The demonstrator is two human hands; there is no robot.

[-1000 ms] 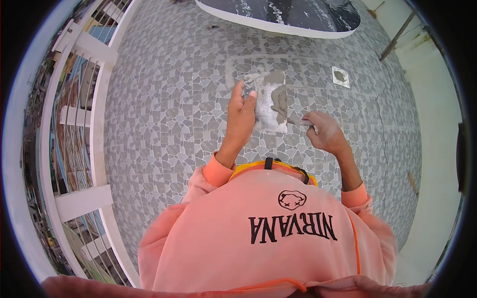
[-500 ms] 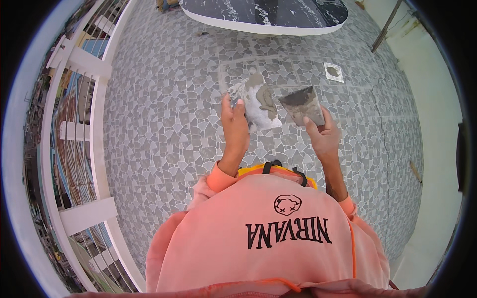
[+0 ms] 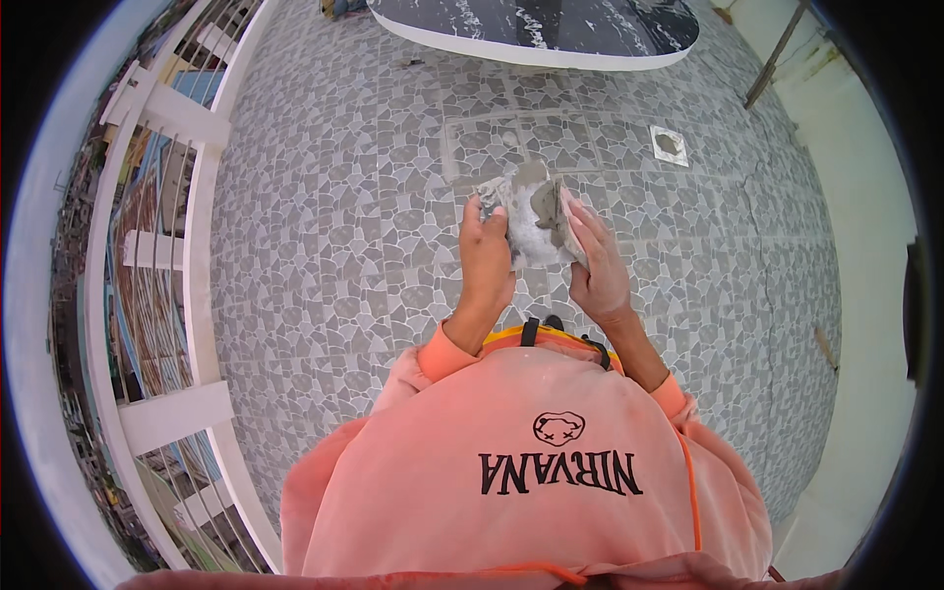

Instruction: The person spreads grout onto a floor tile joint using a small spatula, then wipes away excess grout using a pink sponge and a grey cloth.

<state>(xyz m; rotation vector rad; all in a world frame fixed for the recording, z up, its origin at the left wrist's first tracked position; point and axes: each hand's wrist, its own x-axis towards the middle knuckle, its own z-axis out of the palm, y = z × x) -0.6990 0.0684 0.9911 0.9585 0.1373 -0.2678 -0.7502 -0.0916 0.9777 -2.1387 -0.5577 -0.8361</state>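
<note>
My left hand (image 3: 485,258) is closed on the near-left side of a white, crumpled-looking plastic bag (image 3: 531,246) smeared with wet grey cement paste (image 3: 548,211). In my right hand (image 3: 602,258) is a thin flat plate (image 3: 567,208), turned nearly edge-on and pressed against the bag's right side. My right fingers lie stretched along the plate's outer face, the thumb toward me. Both hands are close together in front of my chest, above the floor. How far the plate reaches into the paste is hidden.
Grey stone-patterned tiles (image 3: 393,324) cover the floor. Ahead stands a table (image 3: 536,25) with a black marbled top and white edge. A small white square with a grey patch (image 3: 669,146) lies right of it. A white railing (image 3: 197,285) runs along the left, a pale wall (image 3: 865,226) along the right.
My right hand has moved left and turned the plate from face-up to nearly edge-on, bringing it against the bag. The left hand and bag have shifted slightly right in the picture.
</note>
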